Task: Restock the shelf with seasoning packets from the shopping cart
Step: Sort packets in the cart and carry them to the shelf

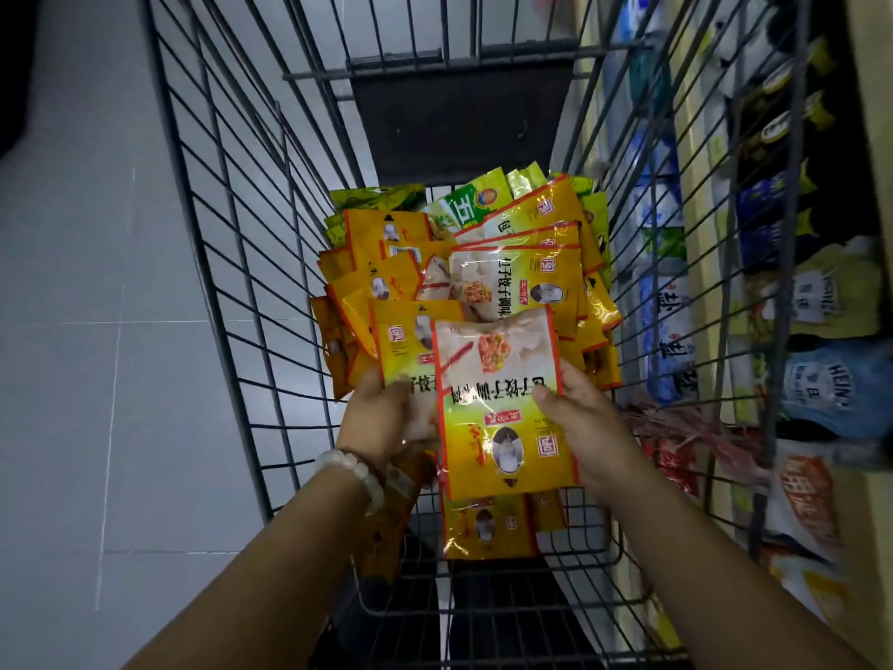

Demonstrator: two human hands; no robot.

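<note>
Both my hands are inside the wire shopping cart (227, 263). My right hand (587, 427) grips the right edge of a yellow-and-orange seasoning packet (502, 413) held flat, face up. My left hand (386, 418), with a white bead bracelet at the wrist, holds another such packet (410, 345) that lies partly under the first one. A pile of several more yellow packets (483, 263) fills the cart's bottom, with a few green ones (473, 198) at the far end. One more yellow packet (488, 527) lies below my hands.
Shelves (710, 263) run along the right of the cart, stocked with blue-and-white bags (667, 302), dark packets and squeeze bottles (826, 384). A grey tiled floor (96, 331) lies to the left. The cart's dark child-seat flap (459, 118) stands at the far end.
</note>
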